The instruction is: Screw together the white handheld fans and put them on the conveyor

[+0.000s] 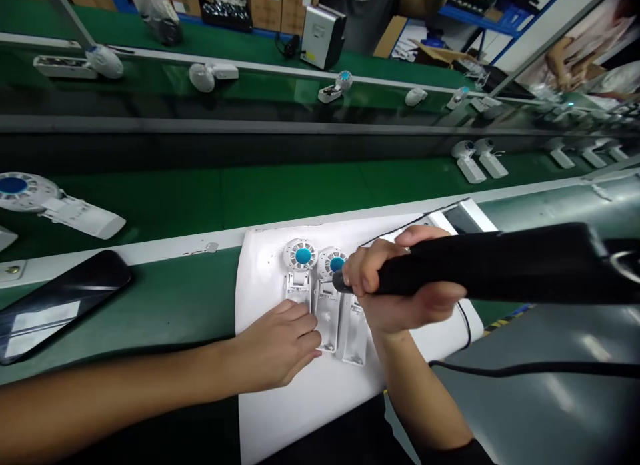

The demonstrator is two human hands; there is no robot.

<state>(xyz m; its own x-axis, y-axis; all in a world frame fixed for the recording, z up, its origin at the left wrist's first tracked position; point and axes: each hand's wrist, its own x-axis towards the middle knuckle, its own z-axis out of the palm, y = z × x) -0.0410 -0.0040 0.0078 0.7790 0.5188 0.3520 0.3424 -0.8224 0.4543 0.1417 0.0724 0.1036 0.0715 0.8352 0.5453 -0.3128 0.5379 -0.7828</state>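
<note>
Right of centre, I see the right hand (pixel 389 312) gripping a black tool (pixel 500 264); lower centre, the left hand (pixel 280 345) curls over white devices (pixel 328 315), its grip unclear to me.

At lower centre, the left hand (pixel 283 345) hides the lower end of the left fan (pixel 299 283); its fingertips are unseen. The right hand (pixel 395 312) covers the right fan's (pixel 354 335) top. The right edge cuts off the driver (pixel 490 265), the left edge the phone (pixel 65 302). One worker (pixel 565 58), upper right, is blurred.
</note>
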